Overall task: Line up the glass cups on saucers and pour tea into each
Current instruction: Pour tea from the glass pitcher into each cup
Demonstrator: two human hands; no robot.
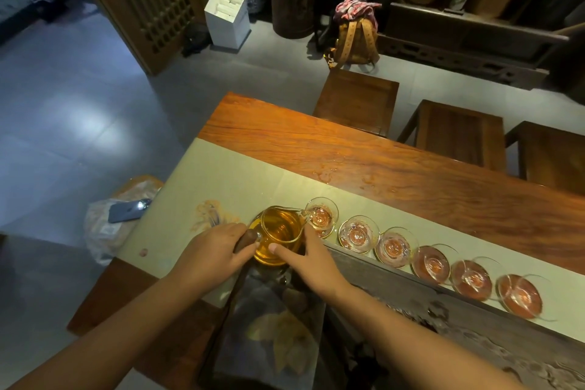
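Note:
A glass pitcher [280, 233] of amber tea is tilted with its spout over the leftmost glass cup [321, 215]. My left hand [215, 252] grips the pitcher's brown handle. My right hand [311, 258] steadies the pitcher's near side with thumb and fingers. Several glass cups on reddish saucers run in a row to the right along the pale cloth runner [240, 180], among them the second cup [357, 233], a middle one [432, 263] and the last one [520, 296]. I cannot tell whether tea is flowing.
A dark carved tea tray [443, 320] lies along the near side of the row. The wooden table [364, 149] has wet spots beyond the cups. Wooden stools [357, 101] stand at the far side. A phone [128, 209] rests on a bag at the left.

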